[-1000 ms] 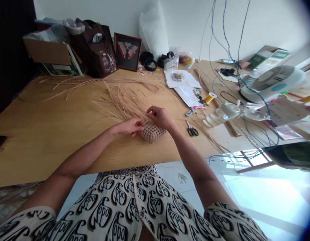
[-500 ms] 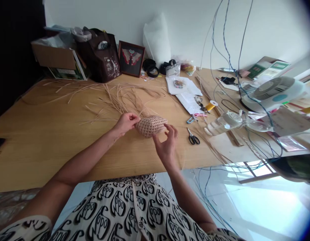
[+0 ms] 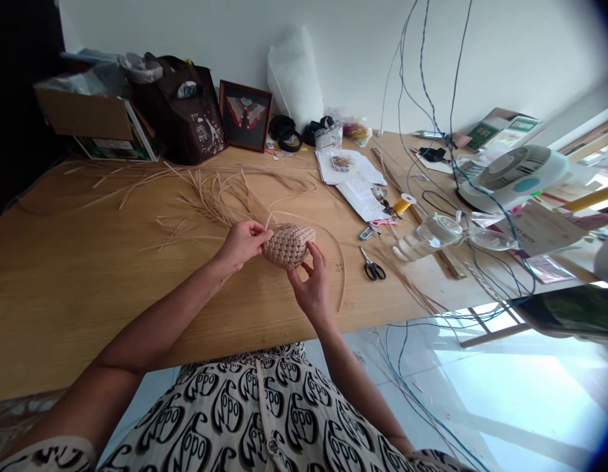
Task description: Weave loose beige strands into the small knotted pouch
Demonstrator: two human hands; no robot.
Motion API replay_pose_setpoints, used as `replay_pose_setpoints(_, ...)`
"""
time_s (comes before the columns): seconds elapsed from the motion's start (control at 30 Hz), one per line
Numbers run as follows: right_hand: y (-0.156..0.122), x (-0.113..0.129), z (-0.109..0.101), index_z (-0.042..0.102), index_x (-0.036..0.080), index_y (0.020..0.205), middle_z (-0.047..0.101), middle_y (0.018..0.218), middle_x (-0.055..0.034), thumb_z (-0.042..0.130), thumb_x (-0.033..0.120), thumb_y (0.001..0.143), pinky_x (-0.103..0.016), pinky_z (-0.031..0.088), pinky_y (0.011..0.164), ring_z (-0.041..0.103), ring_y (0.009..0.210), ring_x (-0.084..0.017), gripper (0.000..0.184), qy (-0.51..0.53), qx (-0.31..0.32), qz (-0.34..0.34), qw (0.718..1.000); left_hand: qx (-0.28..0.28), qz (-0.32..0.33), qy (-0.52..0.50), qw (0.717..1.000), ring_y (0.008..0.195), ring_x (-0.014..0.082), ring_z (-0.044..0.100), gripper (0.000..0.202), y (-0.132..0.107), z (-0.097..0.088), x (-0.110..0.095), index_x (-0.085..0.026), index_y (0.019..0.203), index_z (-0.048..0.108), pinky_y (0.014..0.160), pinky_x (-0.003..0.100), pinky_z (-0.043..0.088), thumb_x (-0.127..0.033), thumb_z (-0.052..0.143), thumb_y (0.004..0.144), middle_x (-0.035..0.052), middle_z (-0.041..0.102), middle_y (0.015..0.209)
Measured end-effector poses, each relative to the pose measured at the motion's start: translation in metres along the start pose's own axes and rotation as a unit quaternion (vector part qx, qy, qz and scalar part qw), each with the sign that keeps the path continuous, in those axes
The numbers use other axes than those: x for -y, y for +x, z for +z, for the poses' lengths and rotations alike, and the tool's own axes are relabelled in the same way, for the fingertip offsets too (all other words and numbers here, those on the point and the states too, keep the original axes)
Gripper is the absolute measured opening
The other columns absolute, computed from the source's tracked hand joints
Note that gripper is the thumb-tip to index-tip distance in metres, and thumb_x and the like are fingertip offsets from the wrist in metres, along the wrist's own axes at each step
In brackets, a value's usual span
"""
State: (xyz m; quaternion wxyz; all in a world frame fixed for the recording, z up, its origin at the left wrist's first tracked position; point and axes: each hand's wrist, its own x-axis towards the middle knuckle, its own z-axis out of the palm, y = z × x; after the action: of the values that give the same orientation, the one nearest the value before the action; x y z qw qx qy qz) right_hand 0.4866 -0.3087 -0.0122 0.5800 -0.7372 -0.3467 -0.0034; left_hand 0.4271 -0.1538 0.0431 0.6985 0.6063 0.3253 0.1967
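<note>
**While both hands grip it, this pale woven rattan piece (image 3: 288, 246) sits right at the table's middle**

So here's the scene: the chunky, knobbly weave is between my hands, over a honey-coloured wooden table (image 3: 88, 295), and I can't tell if it touches the top. My left hand (image 3: 242, 244) has its left fingers (image 3: 252, 229) curled and pressed together, pinching the piece's left end, where thin strands fan out. My right hand (image 3: 311, 285) holds the lower right side, its right fingers (image 3: 311, 252) parted, with the thumb and fingertips against the weave.

A messy spray of loose tan rattan strands (image 3: 215, 196) lies behind the piece, and one long curved strand (image 3: 333, 262) arcs down past my right hand. Just right of that are black-handled scissors (image 3: 371, 267), near a yellow thread spool (image 3: 403, 205) and white papers (image 3: 346, 167). Further right sits a clear water bottle (image 3: 424, 237) on its side, by a white desk fan (image 3: 513, 177). Along the back wall: a dark brown tote bag (image 3: 181, 115) and a framed picture (image 3: 245, 116).
</note>
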Motion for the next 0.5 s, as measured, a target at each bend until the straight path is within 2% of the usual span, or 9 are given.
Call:
replay_pose_setpoints(0.13, 0.001, 0.001, 0.009, 0.043, 0.019, 0.122, 0.046, 0.122, -0.0146, 0.054, 0.016, 0.071, -0.037, 0.052, 0.081, 0.046, 0.113, -0.023, 0.052, -0.042, -0.061, -0.002, 0.997, 0.007, 0.006, -0.004, 1.000, 0.047, 0.0041, 0.040, 0.024, -0.001, 0.004, 0.002, -0.013, 0.064, 0.054, 0.042, 0.016, 0.033, -0.028, 0.073, 0.060, -0.0038, 0.049, 0.056)
replay_pose_setpoints(0.2, 0.001, 0.002, 0.012, 0.044, 0.018, 0.120, 0.047, 0.120, -0.0143, 0.052, 0.017, 0.073, -0.036, 0.053, 0.080, 0.047, 0.111, -0.022, 0.048, -0.041, -0.071, -0.003, 0.997, 0.000, 0.009, -0.005, 1.000, 0.047, 0.0037, 0.039, 0.023, -0.001, 0.003, 0.002, -0.013, 0.064, 0.053, 0.042, 0.016, 0.033, -0.027, 0.072, 0.062, -0.0043, 0.049, 0.056)
replay_pose_setpoints(0.33, 0.000, 0.002, 0.011, 0.047, 0.020, 0.117, 0.047, 0.122, -0.0123, 0.057, 0.028, 0.077, -0.035, 0.051, 0.082, 0.049, 0.110, -0.021, 0.042, 0.050, -0.064, 0.016, 0.997, -0.017, 0.013, -0.018, 1.000, 0.046, 0.0030, 0.040, 0.020, 0.003, -0.002, -0.002, -0.012, 0.066, 0.055, 0.041, 0.015, 0.031, -0.024, 0.071, 0.063, -0.0047, 0.048, 0.055)
replay_pose_setpoints(0.43, 0.003, -0.002, 0.006, 0.046, 0.020, 0.118, 0.047, 0.123, -0.0126, 0.059, 0.039, 0.077, -0.036, 0.051, 0.082, 0.052, 0.108, -0.021, 0.047, 0.143, -0.072, 0.120, 0.980, -0.016, 0.003, -0.044, 0.999, 0.044, 0.0013, 0.038, 0.016, 0.006, -0.008, -0.006, -0.011, 0.066, 0.056, 0.039, 0.013, 0.026, -0.019, 0.070, 0.065, -0.0047, 0.049, 0.055)
replay_pose_setpoints(0.5, 0.010, -0.009, 0.003, 0.039, 0.021, 0.127, 0.042, 0.129, -0.0149, 0.058, 0.047, 0.076, -0.037, 0.051, 0.081, 0.054, 0.105, -0.022, 0.059, 0.187, -0.051, 0.207, 0.959, -0.013, -0.010, -0.067, 0.998, 0.041, -0.0002, 0.034, 0.014, 0.007, -0.011, -0.009, -0.010, 0.066, 0.055, 0.037, 0.012, 0.023, -0.015, 0.068, 0.066, -0.0048, 0.049, 0.054)
